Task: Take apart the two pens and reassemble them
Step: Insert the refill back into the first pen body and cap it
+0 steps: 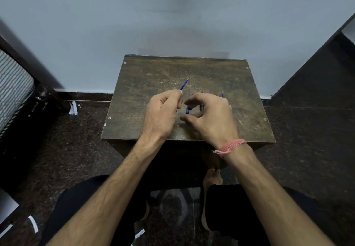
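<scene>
My left hand (163,111) is closed on a thin blue pen refill (184,84) whose metal tip points up and away over the small wooden table (146,77). My right hand (211,115) hovers over the table's middle, thumb and forefinger curved around a small blue pen part (187,110) lying there; whether they touch it is unclear. A dark pen piece (201,107) shows under the right fingers. Another blue tip (222,94) pokes out behind the right hand. Other pen parts are hidden by the hands.
The table stands against a pale blue wall (172,15). Dark stone floor surrounds it. A dark cabinet side (317,69) rises at right, a striped cushion on dark furniture (13,88) at left. My legs and a bare foot (212,176) are below the table's front edge.
</scene>
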